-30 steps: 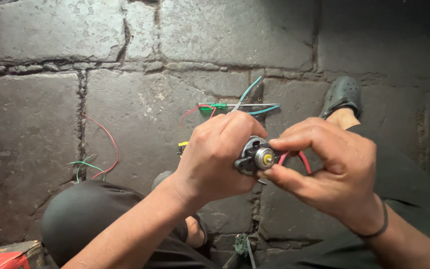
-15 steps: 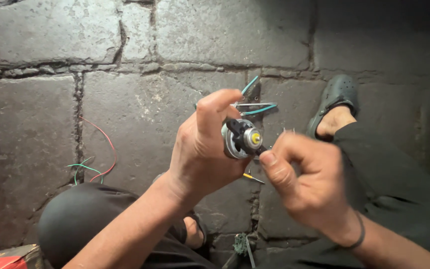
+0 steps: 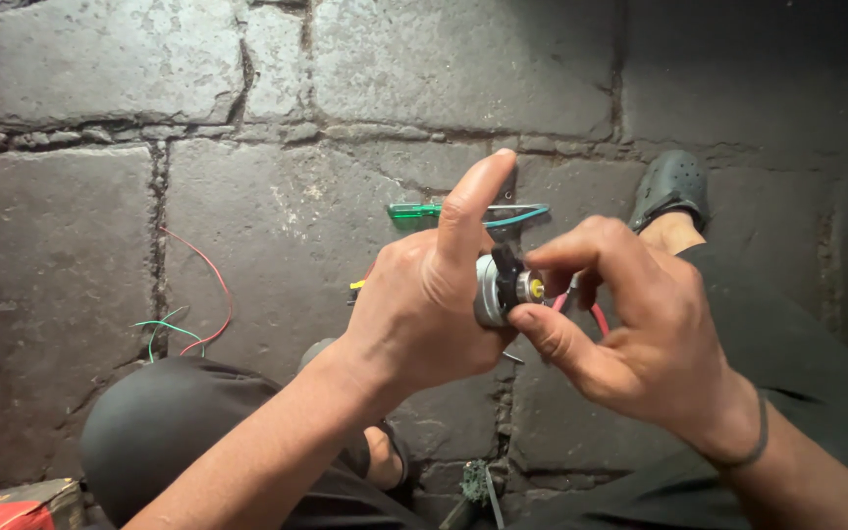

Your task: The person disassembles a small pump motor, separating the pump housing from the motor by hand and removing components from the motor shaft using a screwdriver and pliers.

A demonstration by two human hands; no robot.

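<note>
While the left hand (image 3: pixel 424 304) closes around the small motor (image 3: pixel 495 291) (rigid, probably light), the right hand (image 3: pixel 640 334) pinches its slippery yellow hub (image 3: pixel 536 289); the metal body seems the safest grip.

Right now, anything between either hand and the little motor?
Nothing visible. The left hand wraps the small silver motor directly, index finger raised clear. The right hand pinches the black piece at the yellow shaft end, thumb below, fingers above. Loose wires and the green-handled tool lie on the stone floor behind.
</note>
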